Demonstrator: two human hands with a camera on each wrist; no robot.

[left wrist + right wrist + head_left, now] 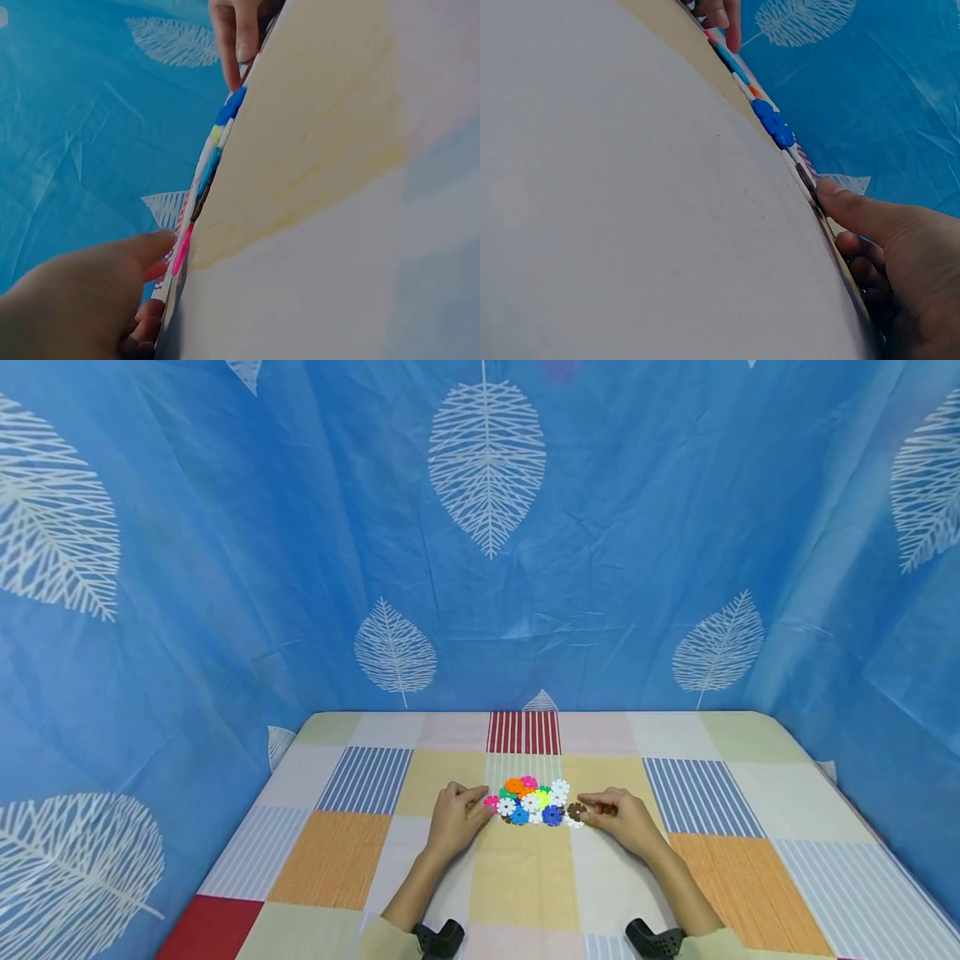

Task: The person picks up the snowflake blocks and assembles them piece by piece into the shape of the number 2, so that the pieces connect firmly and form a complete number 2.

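Observation:
A pile of plastic snowflake-shaped building discs lies on the table in pink, orange, green, yellow, white, blue and brown. At its left edge, my left hand rests with thumb and forefinger spread about a pink disc. On the other side, my right hand has its fingertips at a brown disc, which overlaps a white one. The right wrist view shows the right thumb against the brown disc's edge. A dark blue disc is tilted up in the pile. Some discs are hidden beneath others.
A patchwork-patterned cloth covers the table. Blue curtains with white leaf prints stand behind it and at both sides. A black wrist strap shows at each sleeve.

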